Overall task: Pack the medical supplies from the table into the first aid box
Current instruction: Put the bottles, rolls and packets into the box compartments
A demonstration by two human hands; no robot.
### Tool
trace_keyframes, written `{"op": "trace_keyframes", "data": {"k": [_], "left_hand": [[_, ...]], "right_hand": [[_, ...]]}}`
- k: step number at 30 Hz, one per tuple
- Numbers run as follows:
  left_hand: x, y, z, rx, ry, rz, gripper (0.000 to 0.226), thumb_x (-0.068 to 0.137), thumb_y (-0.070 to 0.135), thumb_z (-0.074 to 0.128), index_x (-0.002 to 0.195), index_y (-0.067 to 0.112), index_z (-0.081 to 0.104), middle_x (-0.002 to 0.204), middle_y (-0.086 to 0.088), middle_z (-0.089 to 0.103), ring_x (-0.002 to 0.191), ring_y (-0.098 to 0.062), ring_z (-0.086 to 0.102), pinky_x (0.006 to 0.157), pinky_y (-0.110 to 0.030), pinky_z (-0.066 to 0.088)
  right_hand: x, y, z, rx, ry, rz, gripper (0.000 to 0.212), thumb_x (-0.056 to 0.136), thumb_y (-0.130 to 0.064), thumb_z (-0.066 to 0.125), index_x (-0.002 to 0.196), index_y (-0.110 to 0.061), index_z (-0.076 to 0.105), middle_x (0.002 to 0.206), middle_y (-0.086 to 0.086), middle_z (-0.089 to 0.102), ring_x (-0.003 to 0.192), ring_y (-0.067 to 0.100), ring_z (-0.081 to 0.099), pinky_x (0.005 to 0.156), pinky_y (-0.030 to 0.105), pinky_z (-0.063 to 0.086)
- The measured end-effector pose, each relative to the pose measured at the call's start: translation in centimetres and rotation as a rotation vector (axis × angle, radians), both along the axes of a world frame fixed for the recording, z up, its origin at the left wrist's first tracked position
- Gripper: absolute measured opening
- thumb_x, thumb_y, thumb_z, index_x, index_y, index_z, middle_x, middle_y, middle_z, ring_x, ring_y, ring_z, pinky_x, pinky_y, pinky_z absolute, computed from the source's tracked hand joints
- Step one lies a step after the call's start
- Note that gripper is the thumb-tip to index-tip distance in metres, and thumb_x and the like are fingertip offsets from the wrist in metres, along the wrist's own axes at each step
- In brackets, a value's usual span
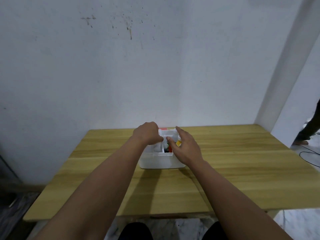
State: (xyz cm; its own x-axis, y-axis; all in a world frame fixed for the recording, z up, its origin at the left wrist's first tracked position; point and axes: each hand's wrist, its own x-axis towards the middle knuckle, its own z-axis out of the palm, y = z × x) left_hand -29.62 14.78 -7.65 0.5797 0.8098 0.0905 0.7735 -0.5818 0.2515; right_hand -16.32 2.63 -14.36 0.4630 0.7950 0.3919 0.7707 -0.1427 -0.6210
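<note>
White plastic box [161, 160]; left hand [147, 133] gripping soft white roll [158, 147]; right hand [184, 147] released.

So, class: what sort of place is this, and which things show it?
Probably a plain room in a home: a wooden table against a stained white wall, a marble-like floor, and a white box.

Both hands cover most of the white first aid box [161, 161], so what lies inside is only bits of red, green and yellow, too blurred to name. The left hand [147, 134] hides whatever its curled fingers grip. A person [310, 129] at the right edge is cut off.
</note>
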Motion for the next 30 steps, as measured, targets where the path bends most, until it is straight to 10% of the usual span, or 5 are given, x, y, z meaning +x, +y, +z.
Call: {"op": "trace_keyframes", "data": {"k": [19,30], "left_hand": [[-10.1,4.3,-1.9,-0.058,-0.356,0.333,0.010,0.083,0.032,0.061,0.087,0.025,0.066,0.089,0.006,0.070,0.081,-0.016,0.065,0.077,-0.038,0.057],[-14.3,3.9,-7.7,-0.355,-0.234,0.207,0.062,0.077,0.048,0.079,0.133,0.026,0.064,0.121,-0.005,0.068,0.111,-0.019,0.063,0.091,-0.031,0.047]], "right_hand": [[-0.2,0.2,-0.1,0.040,0.081,-0.048,0.079,0.096,-0.066,0.049,0.156,-0.017,0.038,0.159,0.003,0.043,0.144,0.021,0.042,0.113,0.039,0.039],[-0.4,0.0,0.1,0.039,0.073,-0.062,0.078,0.096,-0.065,0.050,0.156,-0.017,0.038,0.158,0.002,0.044,0.142,0.021,0.045,0.111,0.039,0.040]]}}
